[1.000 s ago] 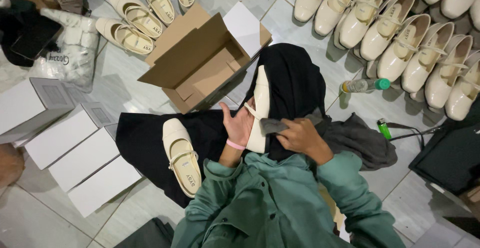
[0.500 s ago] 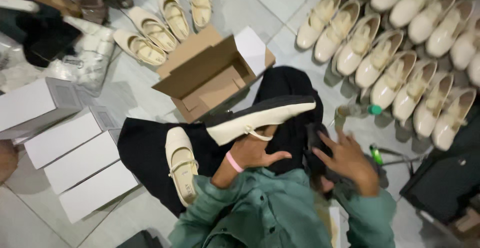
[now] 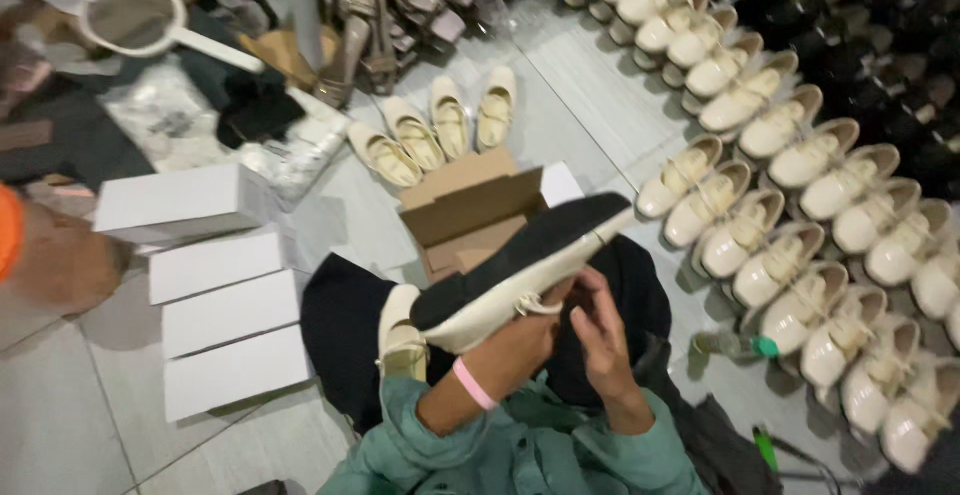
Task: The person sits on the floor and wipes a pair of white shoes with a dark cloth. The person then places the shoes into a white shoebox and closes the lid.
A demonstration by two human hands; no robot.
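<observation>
Together, left hand [image 3: 520, 340] and right hand [image 3: 600, 330] grip the upturned cream shoe [image 3: 520, 270].

The whole frame is smeared by motion, so the pale buckle on the cream, black-soled flat shoe [image 3: 520, 273] held at centre is too soft to read, and the left hand [image 3: 525, 333] is mostly hidden beneath that shoe, so its grip cannot be made out. A second cream flat shoe [image 3: 402, 333] lying on the dark cloth in the lower middle is partly covered by the raised shoe and the green sleeve [image 3: 450, 450]. At the right edge the rows of cream strapped shoes [image 3: 800, 225] are cut off, the dark shoes [image 3: 860, 35] in the upper right blur into one mass, and an orange-and-brown shape [image 3: 40, 255] at the left edge is cropped beyond telling.
</observation>
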